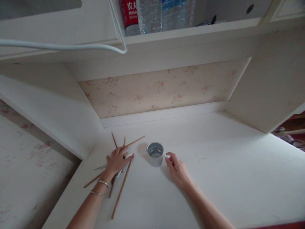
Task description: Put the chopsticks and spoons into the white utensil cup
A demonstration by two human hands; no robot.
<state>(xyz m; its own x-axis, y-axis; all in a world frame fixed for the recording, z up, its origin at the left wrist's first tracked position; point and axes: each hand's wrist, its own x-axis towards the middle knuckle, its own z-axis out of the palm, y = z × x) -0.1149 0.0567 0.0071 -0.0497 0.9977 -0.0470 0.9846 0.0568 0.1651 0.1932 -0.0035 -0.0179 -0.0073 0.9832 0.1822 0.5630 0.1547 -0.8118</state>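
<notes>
A silver metal utensil holder (155, 154) with small holes in its base stands upright on the white tabletop. Just to its right is my right hand (176, 168), thumb and forefinger apart, holding nothing and not visibly touching it. On the left, my left hand (117, 160) reaches palm down over a loose pile of brown chopsticks (122, 190), fingers spread. Between its thumb and fingers shows part of a white object (128, 156), perhaps a spoon; its shape is mostly covered. A thin metal utensil (100, 167) pokes out left of the hand. Silver bangles circle my left wrist.
White side panels (259, 79) and a flowered back panel (162, 90) enclose the tabletop. Above is a shelf with plastic bottles (150, 16), one with a red label (130, 12). A white cable (71, 47) hangs at upper left.
</notes>
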